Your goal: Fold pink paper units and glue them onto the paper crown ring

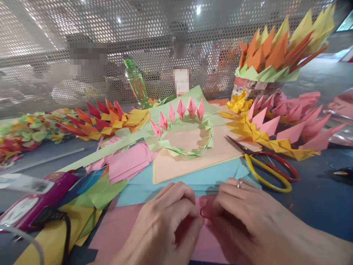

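Left hand and right hand, fingers curled, seemingly pinch pink paper between them, scissors just beyond

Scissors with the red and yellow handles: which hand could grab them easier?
Probably the right hand. The scissors lie just beyond it on the right side of the table, while the left hand sits farther off with the right hand between. Both hands now pinch the pink paper.
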Action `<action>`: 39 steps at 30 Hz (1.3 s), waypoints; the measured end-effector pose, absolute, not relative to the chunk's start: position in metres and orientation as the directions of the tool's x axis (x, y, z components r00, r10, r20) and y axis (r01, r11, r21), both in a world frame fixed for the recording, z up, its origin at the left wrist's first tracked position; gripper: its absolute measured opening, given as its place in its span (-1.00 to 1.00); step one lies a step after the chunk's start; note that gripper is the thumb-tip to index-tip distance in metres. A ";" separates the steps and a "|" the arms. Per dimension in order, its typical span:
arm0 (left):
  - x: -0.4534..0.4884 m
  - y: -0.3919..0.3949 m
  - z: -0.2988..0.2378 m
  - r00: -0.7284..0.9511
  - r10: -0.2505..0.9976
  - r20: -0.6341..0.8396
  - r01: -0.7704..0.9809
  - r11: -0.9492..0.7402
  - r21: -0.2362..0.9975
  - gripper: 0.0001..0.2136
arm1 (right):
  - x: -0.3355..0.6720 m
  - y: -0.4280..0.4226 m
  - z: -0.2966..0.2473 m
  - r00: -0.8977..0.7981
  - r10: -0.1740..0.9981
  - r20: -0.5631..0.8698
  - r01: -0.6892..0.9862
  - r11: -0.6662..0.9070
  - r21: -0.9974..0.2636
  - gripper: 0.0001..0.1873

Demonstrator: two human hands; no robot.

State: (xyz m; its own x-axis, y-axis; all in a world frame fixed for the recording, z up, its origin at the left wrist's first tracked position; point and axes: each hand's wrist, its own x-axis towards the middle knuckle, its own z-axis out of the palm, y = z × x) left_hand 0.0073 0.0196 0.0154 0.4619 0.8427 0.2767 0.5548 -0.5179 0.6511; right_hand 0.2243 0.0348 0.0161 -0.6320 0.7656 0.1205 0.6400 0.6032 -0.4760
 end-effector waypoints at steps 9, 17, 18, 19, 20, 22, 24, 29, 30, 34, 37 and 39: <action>0.009 0.019 0.011 0.446 0.850 0.281 0.577 -0.513 0.636 -0.82 | 0.226 0.035 0.008 -0.641 0.740 0.205 0.642 0.663 -0.387 -0.83; 0.012 0.020 0.007 0.455 0.846 0.279 0.567 -0.517 0.642 -0.79 | 0.228 0.035 0.001 -0.628 0.734 0.258 0.633 0.675 -0.379 -0.87; 0.012 0.020 0.006 0.463 0.841 0.282 0.558 -0.523 0.644 -0.79 | 0.228 0.035 0.000 -0.624 0.737 0.261 0.636 0.673 -0.379 -0.88; 0.011 0.020 0.005 0.466 0.840 0.278 0.555 -0.522 0.647 -0.79 | 0.228 0.034 -0.002 -0.619 0.740 0.263 0.640 0.669 -0.378 -0.88; 0.011 0.020 0.005 0.466 0.843 0.271 0.557 -0.517 0.651 -0.79 | 0.228 0.033 -0.002 -0.612 0.745 0.266 0.644 0.665 -0.377 -0.87; 0.010 0.020 0.006 0.458 0.853 0.251 0.562 -0.496 0.662 -0.79 | 0.228 0.032 -0.003 -0.606 0.750 0.265 0.651 0.659 -0.376 -0.85; 0.009 0.021 0.007 0.442 0.872 0.212 0.574 -0.457 0.680 -0.79 | 0.228 0.031 -0.003 -0.603 0.755 0.259 0.658 0.654 -0.373 -0.82; 0.004 0.023 0.006 0.450 0.881 0.148 0.556 -0.406 0.725 -0.71 | 0.228 0.032 -0.002 -0.610 0.756 0.237 0.668 0.651 -0.361 -0.84; 0.003 0.023 0.005 0.458 0.877 0.145 0.550 -0.408 0.729 -0.69 | 0.228 0.033 -0.002 -0.608 0.758 0.237 0.671 0.650 -0.357 -0.85; -0.001 0.023 0.006 0.487 0.855 0.177 0.546 -0.457 0.702 -0.68 | 0.227 0.035 0.000 -0.614 0.750 0.246 0.669 0.660 -0.342 -0.86; -0.001 0.023 0.011 0.527 0.796 0.299 0.580 -0.594 0.558 -0.73 | 0.226 0.035 0.003 -0.622 0.746 0.239 0.670 0.664 -0.331 -0.86; 0.001 0.023 0.013 0.590 0.713 0.379 0.595 -0.701 0.393 -0.75 | 0.225 0.034 0.005 -0.608 0.754 0.248 0.677 0.656 -0.334 -0.85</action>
